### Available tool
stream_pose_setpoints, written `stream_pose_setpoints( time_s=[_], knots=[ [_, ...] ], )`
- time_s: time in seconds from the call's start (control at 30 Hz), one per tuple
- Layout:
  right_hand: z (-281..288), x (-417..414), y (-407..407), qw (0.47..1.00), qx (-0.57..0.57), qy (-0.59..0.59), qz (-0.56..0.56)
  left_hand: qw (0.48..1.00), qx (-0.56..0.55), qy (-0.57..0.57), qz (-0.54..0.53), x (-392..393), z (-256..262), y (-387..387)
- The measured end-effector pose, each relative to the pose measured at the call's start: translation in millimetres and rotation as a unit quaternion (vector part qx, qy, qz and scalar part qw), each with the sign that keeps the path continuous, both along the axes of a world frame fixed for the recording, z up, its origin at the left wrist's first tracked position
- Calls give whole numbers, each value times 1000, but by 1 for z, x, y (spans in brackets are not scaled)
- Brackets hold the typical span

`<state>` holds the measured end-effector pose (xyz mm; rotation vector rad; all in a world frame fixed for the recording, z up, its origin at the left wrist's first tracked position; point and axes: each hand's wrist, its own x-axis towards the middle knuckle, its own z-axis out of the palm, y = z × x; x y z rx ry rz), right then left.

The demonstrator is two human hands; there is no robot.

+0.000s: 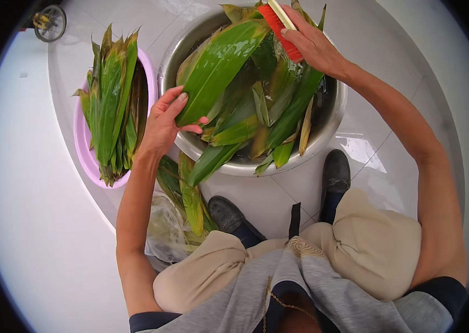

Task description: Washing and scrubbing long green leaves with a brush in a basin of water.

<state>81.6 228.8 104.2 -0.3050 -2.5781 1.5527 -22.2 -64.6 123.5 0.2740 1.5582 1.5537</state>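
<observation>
My left hand (171, 111) pinches the near end of a broad, wet green leaf (226, 62) between thumb and fingers. The leaf slants up to the right over a large stainless steel basin (230, 168). In my right hand (311, 41) is a scrub brush (280, 31) with red bristles and a cream back, held over the far right part of the basin. Its bristles are close to the leaf's far end; I cannot tell whether they touch. More long leaves (255, 116) lie in water in the basin, some green, some yellowed, several hanging over the near rim.
Left of the basin stands a pink-purple plastic tub (81, 141) holding a bundle of upright leaves (111, 100). A clear plastic bag (168, 220) and loose leaves (190, 195) lie by my left shoe (230, 214). A small wheel (50, 23) stands at the far left on the tiled floor (371, 104).
</observation>
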Motion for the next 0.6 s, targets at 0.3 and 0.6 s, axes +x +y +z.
stream_pose_setpoints(
  time_s=[0.3,0.6],
  knots=[
    [-39,8,-75,945,163,130,250,973,-125,-187,56,17,-72,32],
    [-64,14,-125,885,393,-18,249,948,-21,-270,168,19,-59,24]
  ],
)
